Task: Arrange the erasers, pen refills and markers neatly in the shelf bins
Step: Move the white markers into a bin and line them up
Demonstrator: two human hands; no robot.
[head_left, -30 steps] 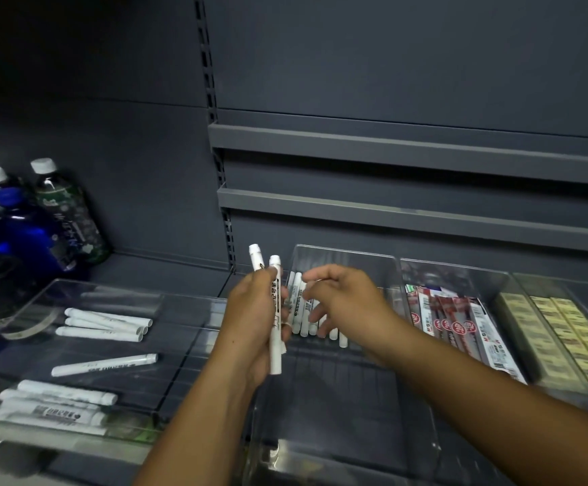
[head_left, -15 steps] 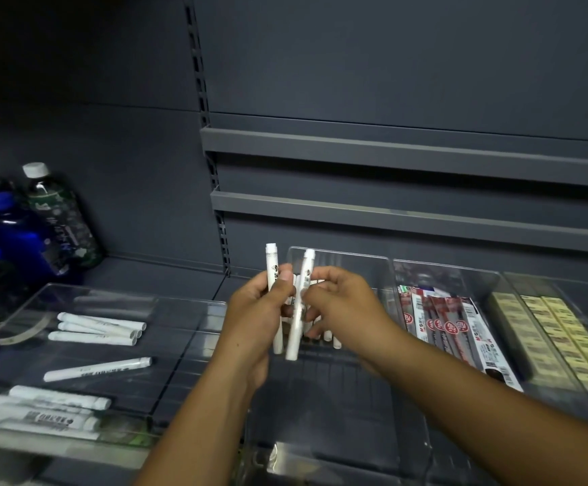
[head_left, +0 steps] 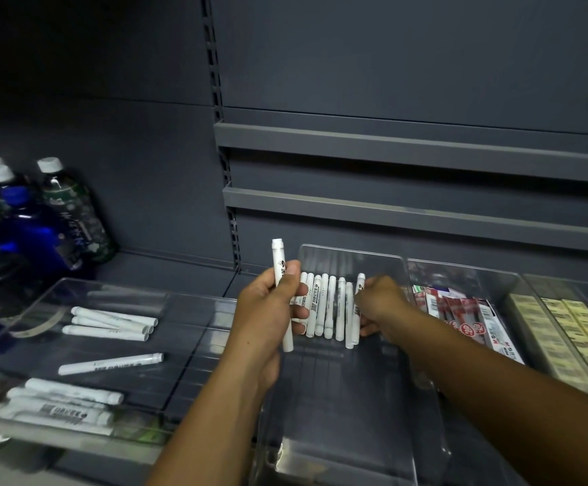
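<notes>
At the far left of the dark grey shelf (head_left: 166, 264) stand dark green and blue plastic bottles (head_left: 71, 212) with white caps. Just right of them, a shallow clear plastic tray (head_left: 187, 310) holds loose white markers (head_left: 110, 320) lying crosswise in small clusters, with one single marker (head_left: 110, 364) lying apart between them. The left hand (head_left: 268, 310) has its fingers curled round an upright white marker (head_left: 280, 271), raised just in front of the clear middle bin (head_left: 352, 261). Inside that bin a row of white markers (head_left: 327, 306) lies side by side, pointing front to back. The right hand (head_left: 380, 303) grips the end marker (head_left: 359, 285) at the row's right edge, touching its neighbour. Next right, a clear bin (head_left: 460, 275) holds red-and-white packets of pen refills (head_left: 471, 317). The farthest-right clear bin (head_left: 544, 282) holds pale yellow erasers (head_left: 565, 331) stacked in neat lines.
</notes>
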